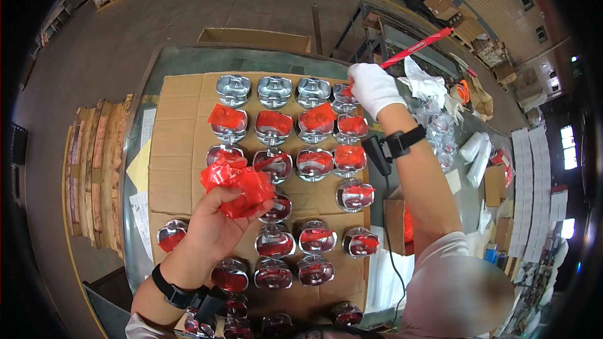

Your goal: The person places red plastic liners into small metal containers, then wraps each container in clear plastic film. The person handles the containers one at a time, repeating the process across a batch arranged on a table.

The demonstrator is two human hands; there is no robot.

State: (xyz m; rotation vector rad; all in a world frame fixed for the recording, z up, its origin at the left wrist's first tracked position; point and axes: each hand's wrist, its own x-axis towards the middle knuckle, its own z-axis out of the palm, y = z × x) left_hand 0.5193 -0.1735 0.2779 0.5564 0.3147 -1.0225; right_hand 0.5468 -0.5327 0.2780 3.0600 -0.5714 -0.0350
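My bare left hand (220,223) is closed on a bunch of thin red plastic bags (251,191), held above the rows of metal pistons. A white glove covers my right hand (375,90), which grips a long, slim red tool (418,48) whose far end points up and right. Its fingers are at a piston (344,102) in the far right corner, where a bit of red plastic shows beneath them. Three bare silver pistons (274,92) stand to the left in that far row. Nearer rows carry red plastic in or on them, such as this piston (274,123).
The pistons stand on a cardboard sheet (179,125) over a green table (188,59). Clear plastic bags (443,135) and white rolls (477,154) lie on the right. An open carton (399,216) is beside my right arm. A black cable (391,245) hangs from the right wrist device.
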